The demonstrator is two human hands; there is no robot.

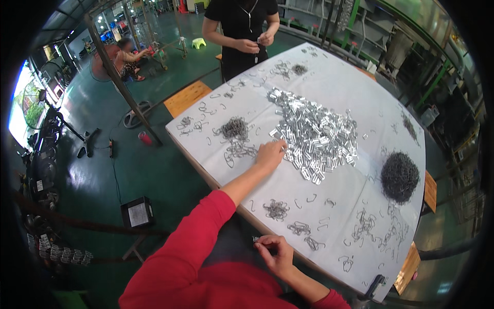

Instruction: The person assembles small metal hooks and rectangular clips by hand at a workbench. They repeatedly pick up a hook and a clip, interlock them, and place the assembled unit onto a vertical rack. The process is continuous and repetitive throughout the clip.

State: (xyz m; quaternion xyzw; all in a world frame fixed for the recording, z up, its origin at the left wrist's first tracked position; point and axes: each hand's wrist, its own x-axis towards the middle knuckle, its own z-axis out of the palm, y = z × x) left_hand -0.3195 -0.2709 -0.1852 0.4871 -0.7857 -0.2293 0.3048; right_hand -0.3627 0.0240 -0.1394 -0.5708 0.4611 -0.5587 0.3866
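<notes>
My left hand (271, 156) reaches over the table to the left edge of a heap of small shiny metal clips (321, 136). Its fingers are drawn together against the clips there, and what lies between them is hidden. Close to my body, just off the near table edge, my right hand (278, 255) pinches a small metal piece (255, 239) between thumb and fingers; its exact shape is too small to make out. Left of the heap lies a tangled mound of thin wire hooks (234, 127). A smaller cluster of hooks (276, 209) lies between my two hands.
A large dark ball of tangled hooks (400, 177) sits at the table's right. Loose hooks (365, 224) are scattered over the white table top (339, 193). Across the table stands a person in black (242, 36), holding something small. Wooden stools (188, 98) stand around the edges.
</notes>
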